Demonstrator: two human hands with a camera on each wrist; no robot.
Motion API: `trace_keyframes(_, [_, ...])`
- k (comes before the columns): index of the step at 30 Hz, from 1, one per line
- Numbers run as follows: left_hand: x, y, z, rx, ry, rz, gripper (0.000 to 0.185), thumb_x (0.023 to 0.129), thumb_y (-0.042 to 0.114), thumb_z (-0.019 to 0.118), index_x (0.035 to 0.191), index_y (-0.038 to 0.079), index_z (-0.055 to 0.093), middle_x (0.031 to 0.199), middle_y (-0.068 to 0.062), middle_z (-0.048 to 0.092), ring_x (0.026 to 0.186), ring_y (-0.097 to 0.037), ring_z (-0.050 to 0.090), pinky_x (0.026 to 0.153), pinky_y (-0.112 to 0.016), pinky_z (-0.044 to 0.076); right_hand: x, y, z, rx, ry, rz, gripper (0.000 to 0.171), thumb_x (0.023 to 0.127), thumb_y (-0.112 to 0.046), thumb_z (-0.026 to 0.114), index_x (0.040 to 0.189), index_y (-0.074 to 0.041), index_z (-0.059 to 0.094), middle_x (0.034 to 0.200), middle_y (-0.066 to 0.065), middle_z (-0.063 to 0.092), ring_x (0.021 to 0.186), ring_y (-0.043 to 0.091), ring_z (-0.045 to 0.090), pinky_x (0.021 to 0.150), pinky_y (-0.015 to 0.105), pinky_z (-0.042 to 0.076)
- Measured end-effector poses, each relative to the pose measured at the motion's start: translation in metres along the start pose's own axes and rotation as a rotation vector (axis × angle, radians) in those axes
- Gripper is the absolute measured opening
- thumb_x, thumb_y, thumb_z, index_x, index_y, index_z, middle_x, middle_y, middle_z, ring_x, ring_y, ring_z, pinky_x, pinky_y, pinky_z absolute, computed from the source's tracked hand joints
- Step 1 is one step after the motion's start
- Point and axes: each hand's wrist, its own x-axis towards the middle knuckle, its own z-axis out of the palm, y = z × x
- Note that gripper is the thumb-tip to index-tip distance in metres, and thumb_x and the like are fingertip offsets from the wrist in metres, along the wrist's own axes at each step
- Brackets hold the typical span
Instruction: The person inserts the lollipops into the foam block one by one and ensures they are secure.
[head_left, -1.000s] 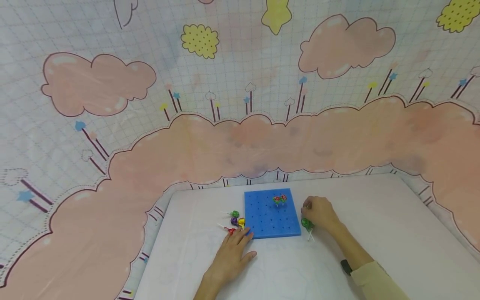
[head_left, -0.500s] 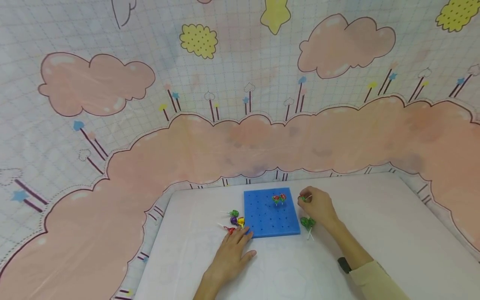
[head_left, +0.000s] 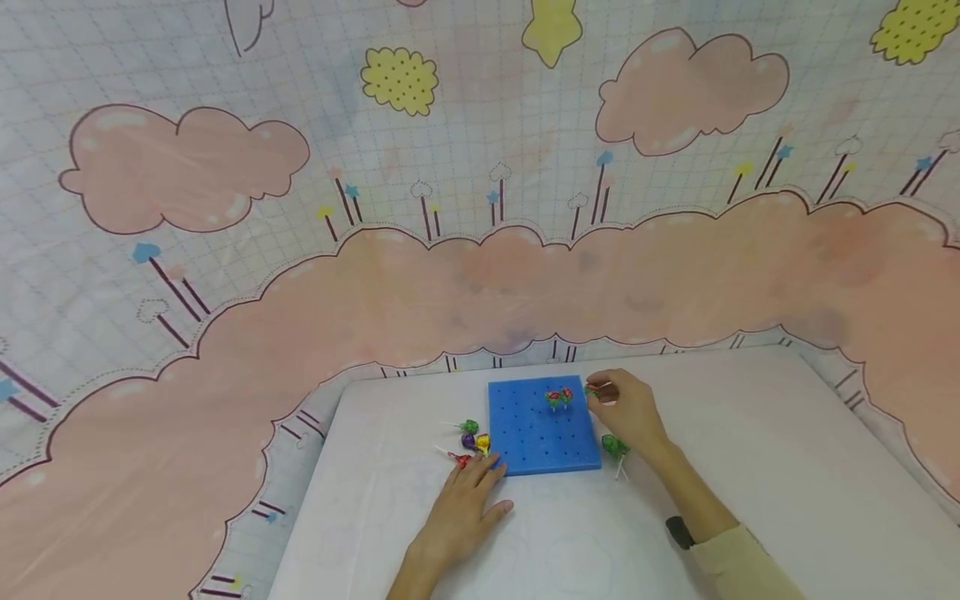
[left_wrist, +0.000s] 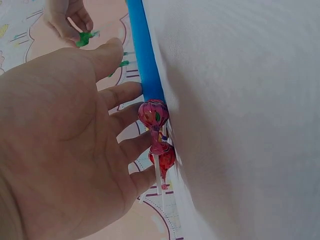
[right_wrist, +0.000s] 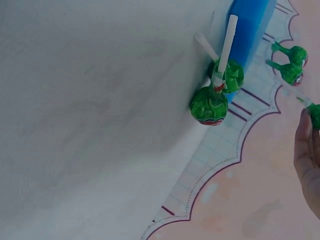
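Presently, the white bench [head_left: 750, 467] shows bare surface on the right side and toward the near edge; its far edge meets a patterned backdrop [head_left: 480, 208] close behind the blue peg board [head_left: 525, 446].

The peg board lies flat near the middle of the bench. 2 lollipops [head_left: 558, 398] stand upright in its far right part. A cluster of loose lollipops [head_left: 471, 440] lies just beside the board's left edge, with red ones [left_wrist: 155, 120] nearest the left hand. 2 green lollipops [head_left: 615, 448] lie on the bench against the board's right edge, sticks pointing outward.

The left hand [head_left: 465, 508] rests palm down on the bench, fingers straight and relaxed, fingertips touching the board's near left corner and holding nothing.

The right hand [head_left: 626, 412] is at the board's far right corner, fingers curled and pinching a green-wrapped lollipop [head_left: 592, 389]. That held lollipop sits just beside the 2 upright ones, over the board's right edge.
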Motion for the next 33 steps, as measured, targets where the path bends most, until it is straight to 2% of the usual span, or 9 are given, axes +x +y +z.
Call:
trace_keyframes(6, [-0.001,-0.002,0.003,-0.001,0.030,0.022,0.062,0.108,0.053,0.049,0.154,0.012,0.051,0.165,-0.008,0.040,0.153,-0.039,0.033,0.120,-0.064,0.029,-0.001,-0.003,0.003,0.048,-0.005,-0.057,0.027,0.094,-0.007,0.076,0.120,-0.006,0.068,0.116,0.009,0.068,0.102,0.025,0.072,0.091,0.041,0.062])
trace_keyframes(14, [-0.001,0.000,0.002,0.003,-0.001,-0.010,0.061,0.106,0.050,0.054,0.155,0.013,0.051,0.166,-0.007,0.039,0.154,-0.037,0.031,0.122,-0.063,0.027,-0.002,-0.006,0.008,0.067,-0.052,-0.054,0.027,0.093,-0.006,0.077,0.119,-0.009,0.068,0.115,0.007,0.068,0.102,0.024,0.072,0.090,0.040,0.062])
trace_keyframes(22, [0.000,0.005,-0.002,-0.006,-0.036,-0.046,0.059,0.106,0.046,0.056,0.156,0.014,0.050,0.166,-0.005,0.038,0.155,-0.035,0.030,0.124,-0.061,0.026,-0.002,-0.007,0.011,0.076,-0.077,-0.084,0.026,0.092,-0.003,0.078,0.116,-0.007,0.068,0.112,0.007,0.068,0.100,0.024,0.073,0.090,0.043,0.062])
trace_keyframes(27, [0.001,0.006,-0.002,-0.002,-0.031,-0.050,0.059,0.106,0.046,0.056,0.156,0.014,0.050,0.166,-0.005,0.038,0.155,-0.035,0.030,0.124,-0.060,0.026,-0.001,-0.009,0.010,0.084,-0.088,-0.105,0.025,0.091,-0.001,0.078,0.113,-0.006,0.069,0.110,0.008,0.068,0.097,0.024,0.073,0.089,0.046,0.062])
trace_keyframes(33, [0.001,0.008,-0.003,-0.002,-0.025,-0.049,0.060,0.107,0.049,0.054,0.156,0.014,0.050,0.166,-0.006,0.039,0.155,-0.035,0.030,0.124,-0.059,0.026,0.000,-0.007,0.012,0.072,-0.093,-0.142,0.025,0.089,0.001,0.079,0.111,-0.005,0.071,0.108,0.008,0.069,0.095,0.023,0.073,0.088,0.043,0.062])
